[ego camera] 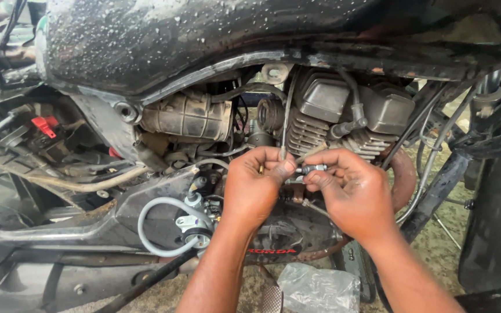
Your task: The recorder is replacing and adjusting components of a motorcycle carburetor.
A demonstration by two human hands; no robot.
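The left hand [254,188] and the right hand [352,191] meet in front of a motorcycle engine. Both are curled tight, with fingers and thumbs pinched together. Between them sits a small shiny metal fitting shaped like a short tube [310,169]. The right hand pinches one end of it with thumb and fingers. The left hand's thumb presses at the other end, and that hand also seems to hold the thin grey cable [287,116] that runs up from the fingers toward the tank, though the grip itself is partly hidden.

Just behind the hands is the grey metal engine with thin cooling fins [320,124]. To the left of it sits a dull ribbed rubber and metal box [187,116]. Above everything hangs the big black fuel tank, wet with drops of water [204,40].

Below the left hand, a pale grey rubber hose bent in a loop [149,223] curls round to a small silver part. Under the hands is the dark round engine cover [285,235]. A rusty curved exhaust pipe [404,174] bends down just beside the right hand.

On the ground near the wrists lies a crumpled clear plastic bag [319,288]. Far off on the left is a small red plastic clip [44,125] among dark parts.
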